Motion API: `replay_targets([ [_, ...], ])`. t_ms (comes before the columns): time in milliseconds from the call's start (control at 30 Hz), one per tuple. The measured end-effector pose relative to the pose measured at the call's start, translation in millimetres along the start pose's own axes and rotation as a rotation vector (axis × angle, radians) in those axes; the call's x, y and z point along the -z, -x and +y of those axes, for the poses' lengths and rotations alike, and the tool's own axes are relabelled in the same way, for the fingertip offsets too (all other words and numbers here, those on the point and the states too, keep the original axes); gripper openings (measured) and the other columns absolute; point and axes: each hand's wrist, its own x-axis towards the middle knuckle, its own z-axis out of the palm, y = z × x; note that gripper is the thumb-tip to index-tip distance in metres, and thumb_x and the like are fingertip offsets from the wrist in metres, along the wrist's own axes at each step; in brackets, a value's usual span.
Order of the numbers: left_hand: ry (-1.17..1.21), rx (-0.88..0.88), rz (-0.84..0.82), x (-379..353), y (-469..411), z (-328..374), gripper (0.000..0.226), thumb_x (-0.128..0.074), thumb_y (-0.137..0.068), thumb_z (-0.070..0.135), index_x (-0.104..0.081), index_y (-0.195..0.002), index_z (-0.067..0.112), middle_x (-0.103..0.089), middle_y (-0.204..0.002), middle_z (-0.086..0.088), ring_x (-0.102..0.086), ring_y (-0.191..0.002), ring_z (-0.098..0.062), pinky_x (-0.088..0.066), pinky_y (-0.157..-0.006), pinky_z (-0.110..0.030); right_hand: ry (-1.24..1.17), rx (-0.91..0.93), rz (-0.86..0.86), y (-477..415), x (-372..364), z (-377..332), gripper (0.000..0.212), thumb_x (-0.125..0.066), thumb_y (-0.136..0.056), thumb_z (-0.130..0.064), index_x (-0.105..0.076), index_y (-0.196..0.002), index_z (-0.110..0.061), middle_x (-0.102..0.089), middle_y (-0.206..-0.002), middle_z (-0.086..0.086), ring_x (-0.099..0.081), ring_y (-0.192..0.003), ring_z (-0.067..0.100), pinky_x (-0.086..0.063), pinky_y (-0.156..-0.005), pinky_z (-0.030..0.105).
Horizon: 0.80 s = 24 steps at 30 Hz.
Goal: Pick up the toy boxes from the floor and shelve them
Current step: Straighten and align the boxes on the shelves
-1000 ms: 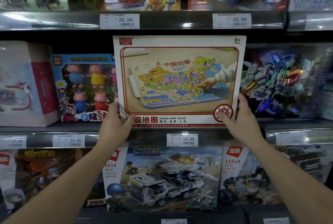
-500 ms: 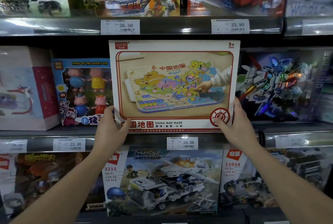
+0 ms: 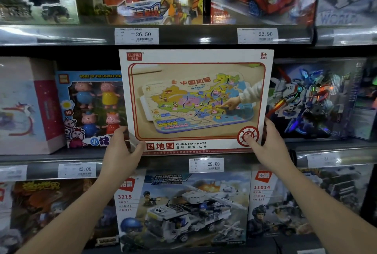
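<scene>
A flat white and red China Map Maze box (image 3: 195, 98) stands upright at the middle shelf (image 3: 163, 161), between a blue pig-figure box (image 3: 89, 108) and a dark robot box (image 3: 312, 98). My left hand (image 3: 122, 153) grips its lower left corner, thumb on the front. My right hand (image 3: 271, 145) grips the lower right corner, thumb over the compass mark. The box's bottom edge sits at the shelf's front lip; I cannot tell whether it rests on it.
The shelf above (image 3: 183, 35) holds robot and car boxes, just over the map box's top edge. A pink and white box (image 3: 26, 106) stands at far left. Below, brick-set boxes (image 3: 183, 210) fill the lower shelf. Price tags line the shelf rails.
The map box has shifted slightly lower and to the left in view, moving in towards the middle shelf. Both hands keep the same grip on its lower corners.
</scene>
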Motion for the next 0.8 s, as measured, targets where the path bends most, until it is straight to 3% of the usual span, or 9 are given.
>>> replay_targets([
  [100, 0.023, 0.0, -0.022, 1, -2, 0, 0.06, -0.068, -0.09, 0.032, -0.04, -0.14, 0.015, -0.059, -0.129, -0.001, -0.057, -0.113, -0.017, -0.052, -0.087, -0.033, 0.008, -0.003, 0.003, 0, -1, -4, 0.062, -0.069, -0.089, -0.038, -0.04, -0.142, -0.023, -0.057, -0.13, 0.002, -0.055, -0.119, 0.021, -0.048, -0.101, 0.046],
  [200, 0.034, -0.018, -0.035, 1, -3, 3, 0.036, -0.063, -0.094, 0.028, -0.049, -0.124, 0.016, -0.061, -0.112, 0.005, -0.058, -0.101, -0.013, -0.047, -0.072, -0.021, 0.005, -0.012, -0.014, 3, -2, -5, 0.044, -0.066, -0.091, -0.037, -0.046, -0.128, -0.024, -0.062, -0.12, 0.001, -0.058, -0.111, 0.02, -0.05, -0.094, 0.043],
  [300, 0.013, -0.041, -0.017, -1, -7, 4, 0.016, -0.059, -0.096, 0.028, -0.051, -0.103, 0.017, -0.062, -0.099, 0.006, -0.061, -0.092, -0.014, -0.045, -0.065, -0.024, 0.006, -0.02, -0.02, 4, -2, -6, 0.042, -0.065, -0.092, -0.039, -0.046, -0.126, -0.025, -0.063, -0.118, 0.0, -0.059, -0.11, 0.02, -0.051, -0.094, 0.045],
  [400, -0.015, -0.038, -0.006, -4, -12, 3, 0.016, -0.059, -0.096, 0.03, -0.049, -0.092, 0.018, -0.061, -0.089, 0.005, -0.06, -0.084, -0.013, -0.043, -0.059, -0.025, 0.027, -0.031, -0.023, 2, -3, -8, 0.041, -0.063, -0.092, -0.041, -0.047, -0.127, -0.027, -0.064, -0.117, -0.001, -0.06, -0.109, 0.02, -0.051, -0.093, 0.045],
  [700, -0.062, -0.012, -0.039, -9, -29, 3, 0.02, -0.062, -0.094, 0.03, -0.051, -0.096, 0.014, -0.06, -0.09, 0.002, -0.059, -0.084, -0.017, -0.041, -0.058, -0.024, 0.12, -0.044, -0.022, -5, -6, -13, 0.044, -0.06, -0.093, -0.045, -0.044, -0.129, -0.027, -0.064, -0.121, -0.001, -0.062, -0.109, 0.021, -0.054, -0.09, 0.048],
  [800, -0.069, -0.006, -0.046, -10, -31, 3, 0.022, -0.062, -0.094, 0.031, -0.052, -0.1, 0.012, -0.06, -0.092, 0.001, -0.06, -0.085, -0.019, -0.043, -0.06, -0.026, 0.192, -0.033, 0.004, -5, -8, -11, 0.05, -0.059, -0.092, -0.048, -0.043, -0.132, -0.022, -0.055, -0.127, 0.004, -0.061, -0.107, 0.024, -0.053, -0.088, 0.046],
])
